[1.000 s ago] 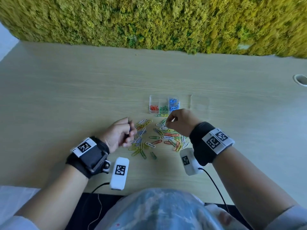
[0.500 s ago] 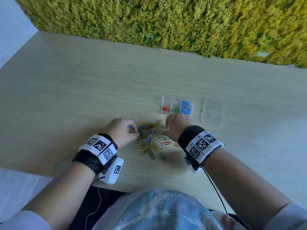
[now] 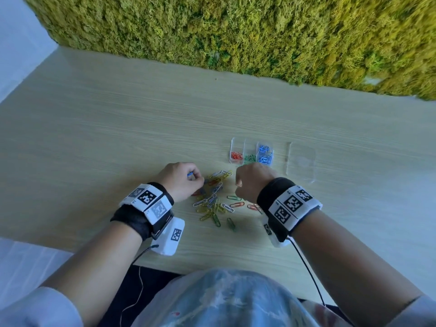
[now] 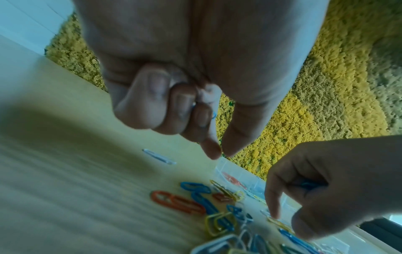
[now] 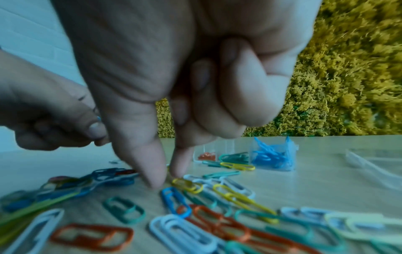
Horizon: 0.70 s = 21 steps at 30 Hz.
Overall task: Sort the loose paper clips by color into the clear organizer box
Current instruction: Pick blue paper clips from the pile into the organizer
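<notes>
Loose paper clips (image 3: pixel 214 201) of mixed colours lie in a pile between my hands. The clear organizer box (image 3: pixel 251 153) stands just beyond, with red, green and blue clips in separate compartments (image 5: pixel 272 158). At the pile's left edge my left hand (image 3: pixel 181 180) is curled and grips blue clips (image 4: pixel 213 115), thumb and forefinger tips together. My right hand (image 3: pixel 252 180) hovers over the pile's right side. Its thumb and forefinger (image 5: pixel 178 170) point down beside a yellow clip (image 5: pixel 187 184). Its other fingers are curled, and blue clips (image 4: pixel 309 184) show in the hollow.
The box's clear lid (image 3: pixel 302 161) lies flat on the table to the right of the box. A single white clip (image 4: pixel 158 156) sits apart on the wood left of the pile. A moss wall (image 3: pixel 236 31) runs along the table's far edge.
My left hand has turned knuckles up and drawn to the pile's upper left with blue clips. My right hand has lowered its thumb and forefinger onto the pile.
</notes>
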### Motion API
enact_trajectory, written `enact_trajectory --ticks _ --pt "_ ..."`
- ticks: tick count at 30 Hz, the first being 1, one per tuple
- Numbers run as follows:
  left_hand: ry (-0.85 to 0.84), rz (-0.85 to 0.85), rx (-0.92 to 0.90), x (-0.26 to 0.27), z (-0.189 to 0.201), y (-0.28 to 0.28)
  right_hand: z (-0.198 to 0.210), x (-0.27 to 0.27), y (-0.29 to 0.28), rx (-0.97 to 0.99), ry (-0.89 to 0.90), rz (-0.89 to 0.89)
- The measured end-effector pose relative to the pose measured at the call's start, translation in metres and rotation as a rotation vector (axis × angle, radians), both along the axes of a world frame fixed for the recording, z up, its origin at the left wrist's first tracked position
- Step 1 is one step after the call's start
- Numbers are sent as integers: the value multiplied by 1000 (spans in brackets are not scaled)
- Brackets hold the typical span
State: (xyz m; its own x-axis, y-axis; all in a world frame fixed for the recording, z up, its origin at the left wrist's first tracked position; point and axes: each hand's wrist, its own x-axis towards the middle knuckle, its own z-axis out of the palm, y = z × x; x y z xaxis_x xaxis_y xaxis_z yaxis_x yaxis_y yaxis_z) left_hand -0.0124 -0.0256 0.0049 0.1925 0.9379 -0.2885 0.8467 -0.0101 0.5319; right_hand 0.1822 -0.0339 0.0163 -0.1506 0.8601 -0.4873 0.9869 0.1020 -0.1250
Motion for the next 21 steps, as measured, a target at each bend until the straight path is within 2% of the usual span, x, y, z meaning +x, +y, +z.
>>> enact_trajectory --ticks 7,11,14,16,18,21 --pt "-15 -40 -51 8 -2 0 2 5 -1 -33 -61 56" --pt "-42 -71 -101 13 -1 0 7 -1 -3 -36 -149 163" --pt "-80 -76 -123 19 3 2 11 3 -1 -21 -114 174" --pt "-96 -77 -142 24 7 7 11 11 1 -12 7 87" --pt "-91 -86 -161 32 10 12 9 20 3 -21 220 -92" --pt "-60 -122 -168 50 14 21 9 38 4 -97 668 -596"
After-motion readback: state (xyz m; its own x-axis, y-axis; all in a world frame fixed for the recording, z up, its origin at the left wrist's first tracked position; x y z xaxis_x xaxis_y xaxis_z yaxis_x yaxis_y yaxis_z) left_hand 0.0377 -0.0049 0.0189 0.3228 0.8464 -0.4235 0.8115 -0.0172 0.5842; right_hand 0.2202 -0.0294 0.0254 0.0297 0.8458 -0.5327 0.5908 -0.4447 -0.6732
